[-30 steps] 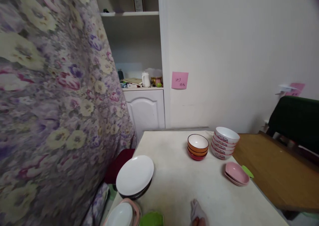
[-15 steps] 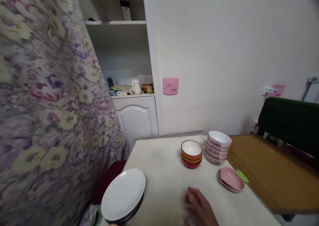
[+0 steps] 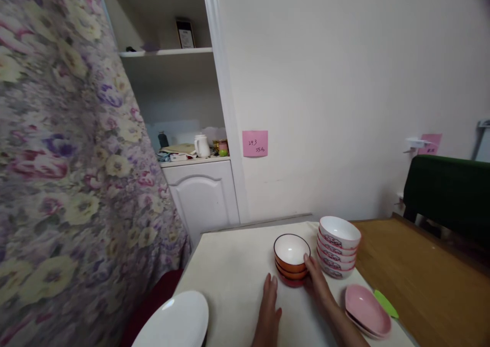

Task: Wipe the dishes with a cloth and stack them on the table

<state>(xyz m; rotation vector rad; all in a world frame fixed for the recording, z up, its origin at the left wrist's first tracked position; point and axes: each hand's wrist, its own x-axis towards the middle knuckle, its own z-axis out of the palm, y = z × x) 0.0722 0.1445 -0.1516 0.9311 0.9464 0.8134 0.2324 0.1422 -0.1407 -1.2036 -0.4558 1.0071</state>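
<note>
A small stack of bowls [image 3: 291, 266], white inside with a dark rim and orange outside, stands on the white table with a red bowl at its bottom. My right hand [image 3: 317, 280] reaches along the stack's right side, fingers stretched out and fingertips touching near the top bowl's rim. Just front-left of the bowls, my left hand [image 3: 270, 301] is open with nothing in it, its fingers pointing forward. Whether its fingertips touch the lowest bowl I cannot tell.
Right of the orange bowls stands a taller stack of white bowls [image 3: 339, 247] with pink rims. Pink dishes [image 3: 367, 308] and a green piece [image 3: 386, 303] lie near the table's right edge. White oval plates [image 3: 174, 321] sit at front left. A brown board [image 3: 421, 265] adjoins the table.
My right hand has moved forward to the orange bowls. My left hand has come from the lower edge by the plates to beside them. The view has tilted up slightly.
</note>
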